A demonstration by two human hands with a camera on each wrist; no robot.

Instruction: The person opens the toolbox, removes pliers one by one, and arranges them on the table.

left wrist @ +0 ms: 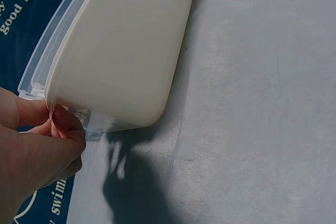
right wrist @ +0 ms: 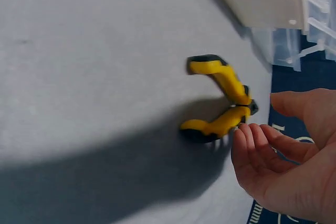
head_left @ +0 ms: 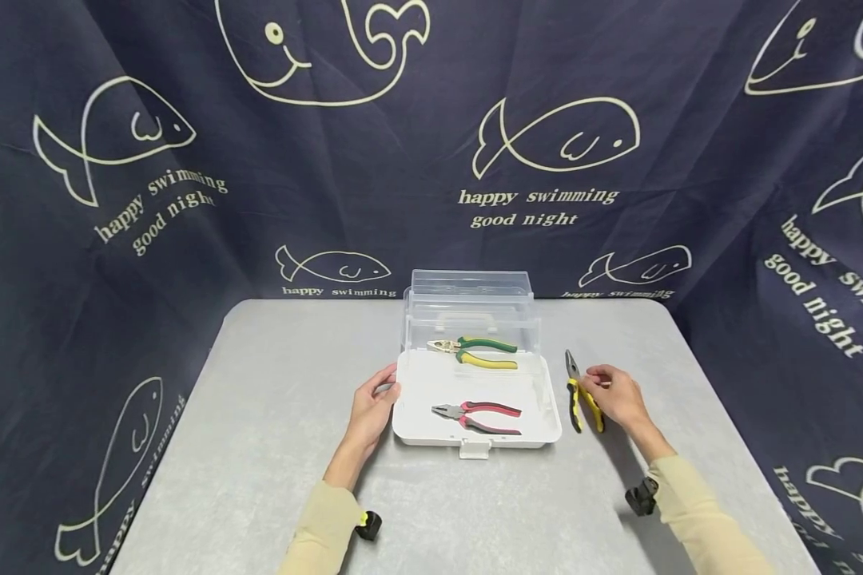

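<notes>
My left hand (head_left: 374,409) pinches the left rim of a white plastic toolbox (head_left: 420,383) between thumb and fingers; the left wrist view shows this hand (left wrist: 42,140) at the box's edge (left wrist: 121,51). Inside the box lie combination pliers with green and yellow handles (head_left: 489,345) and, nearer the front, pliers with red and black handles (head_left: 492,407). To the right of the box, long-nose pliers with yellow and black handles (head_left: 574,391) lie on the table, handles spread. Beside them is my right hand (head_left: 618,395), thumb and fingers apart, close to the pliers (right wrist: 228,80) and holding nothing.
The box's transparent lid (head_left: 471,283) stands raised at the back. A latch (head_left: 474,450) sticks out at the box's front. The grey table (head_left: 280,383) ends at dark blue printed curtains (head_left: 417,176) behind and on both sides.
</notes>
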